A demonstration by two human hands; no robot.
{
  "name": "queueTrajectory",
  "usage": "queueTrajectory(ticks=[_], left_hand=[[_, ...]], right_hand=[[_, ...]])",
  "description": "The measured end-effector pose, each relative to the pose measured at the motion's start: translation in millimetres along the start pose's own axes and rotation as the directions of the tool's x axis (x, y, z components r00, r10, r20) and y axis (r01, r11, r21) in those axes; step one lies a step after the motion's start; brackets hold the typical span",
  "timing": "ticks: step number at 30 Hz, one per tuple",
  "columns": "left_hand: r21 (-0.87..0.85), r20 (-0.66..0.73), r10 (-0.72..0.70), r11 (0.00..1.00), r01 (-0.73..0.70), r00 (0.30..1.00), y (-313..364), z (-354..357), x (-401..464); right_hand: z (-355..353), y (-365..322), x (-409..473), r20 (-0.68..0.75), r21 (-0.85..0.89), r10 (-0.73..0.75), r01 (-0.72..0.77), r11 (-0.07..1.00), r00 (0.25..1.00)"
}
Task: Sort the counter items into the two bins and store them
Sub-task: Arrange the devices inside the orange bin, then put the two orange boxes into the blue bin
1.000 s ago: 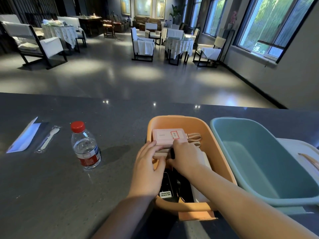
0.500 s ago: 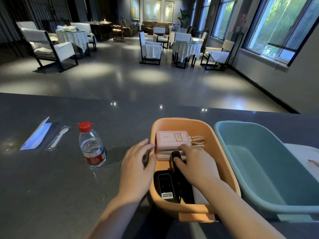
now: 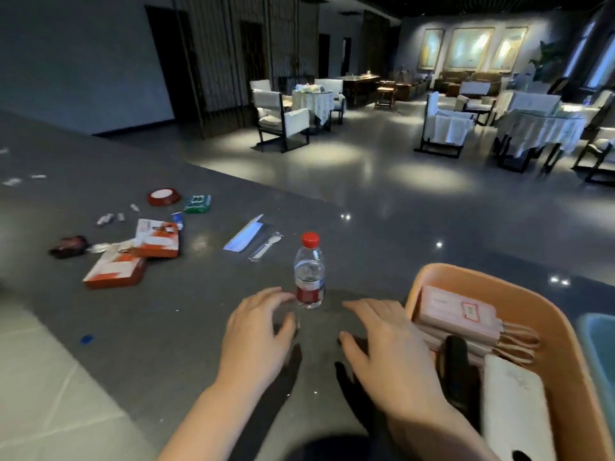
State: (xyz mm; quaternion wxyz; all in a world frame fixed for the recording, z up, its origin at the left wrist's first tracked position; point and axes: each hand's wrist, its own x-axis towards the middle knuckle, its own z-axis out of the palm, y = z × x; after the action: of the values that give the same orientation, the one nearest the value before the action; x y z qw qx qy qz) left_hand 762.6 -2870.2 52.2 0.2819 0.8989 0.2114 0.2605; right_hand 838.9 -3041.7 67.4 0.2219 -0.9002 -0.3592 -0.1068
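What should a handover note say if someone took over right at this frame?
Left hand: open, empty, over the counter beside the bottle.
Right hand: open, empty, next to the orange bin.
Done: pink boxes, a black device and a white pack lie in the orange bin.
Blue bin: only its edge shows; contents cannot be told.
Left: the bottle, wrapped spoon, white sleeve, red-and-white boxes, red tin, green packet and small bits further left are unsorted on the counter. Bins not yet stored.
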Motion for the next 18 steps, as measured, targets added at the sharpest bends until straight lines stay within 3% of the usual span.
queueTrajectory(ticks=[9,18], left_hand=[[0.120,-0.137,-0.201,0.969,0.218,0.970,-88.1,-88.8,-26.4],[0.128,-0.174,-0.227,0.960,0.250,0.958,-196.7,-182.9,-30.4]], right_hand=[[53.6,-104.6,31.2,0.095,0.119,-0.167,0.155,0.981,0.981],[115.6,-239.5,61.8,0.125,0.144,-0.236,0.218,0.965,0.964]])
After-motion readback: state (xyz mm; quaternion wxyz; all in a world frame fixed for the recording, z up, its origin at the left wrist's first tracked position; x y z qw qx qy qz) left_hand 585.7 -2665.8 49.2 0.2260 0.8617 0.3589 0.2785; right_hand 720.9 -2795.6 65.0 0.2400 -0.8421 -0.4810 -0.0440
